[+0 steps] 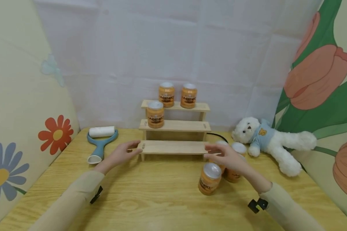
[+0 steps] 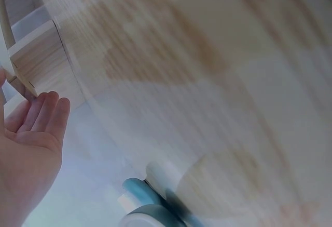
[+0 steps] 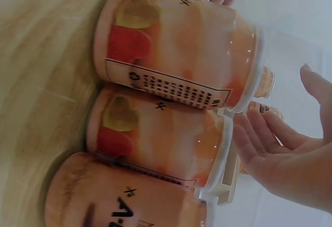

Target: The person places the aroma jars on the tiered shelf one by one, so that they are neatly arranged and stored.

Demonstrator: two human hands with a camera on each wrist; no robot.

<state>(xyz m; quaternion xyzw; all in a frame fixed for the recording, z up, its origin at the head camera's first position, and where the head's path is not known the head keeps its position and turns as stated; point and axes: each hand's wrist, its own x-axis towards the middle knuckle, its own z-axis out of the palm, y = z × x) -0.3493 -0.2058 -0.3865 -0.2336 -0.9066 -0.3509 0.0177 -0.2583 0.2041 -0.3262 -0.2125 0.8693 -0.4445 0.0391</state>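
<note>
The three-step wooden shelf (image 1: 176, 147) stands on the table (image 1: 150, 199) between the person's two hands. The left hand (image 1: 122, 153) is at the left end of the lowest step, its fingers nearly straight and the fingertips at the board's corner; whether the thumb touches too cannot be told. The right hand (image 1: 226, 156) is spread loosely with nothing in it, near the other end of that step; contact with the board cannot be made out.

Three orange jars crowd the shelf's right front corner, beneath and beside the right hand: a near jar (image 1: 209, 182) in front, a far jar (image 1: 221, 142) partly hidden by the hand, and a right-hand jar (image 1: 239, 148) under the wrist. On the middle step, at the left, stands a single jar (image 1: 155, 115); on the top step are a left jar (image 1: 166, 95) and a right jar (image 1: 189, 97), apart.

Farther left lies a blue-handled roller (image 1: 99, 146). A white teddy bear (image 1: 270, 141) lies to the right, beyond the jars, and a black cable (image 1: 218, 135) curves behind them.
</note>
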